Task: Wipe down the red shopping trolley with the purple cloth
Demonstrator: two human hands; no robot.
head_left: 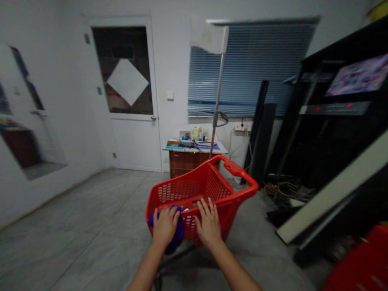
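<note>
A red plastic shopping cart (182, 184) stands in front of me, its handle toward the right. My left hand (165, 226) is closed over a purple cloth (178, 238), which is pressed on the near rim and hangs down outside the basket wall. My right hand (209, 224) lies on the same near side, further right, with its fingers spread and nothing in them. A small whitish item inside the basket is mostly hidden behind the rim. A grey pole (218, 81) with a white flag (207, 37) rises behind the cart.
Behind the cart is a brown-drawered desk (184, 159) with bottles and papers. A white door (136, 141) is at the back left. Dark panels, a long pale board (330, 194), cables and a black rack (321, 133) crowd the right. Something red (363, 262) sits at the lower right.
</note>
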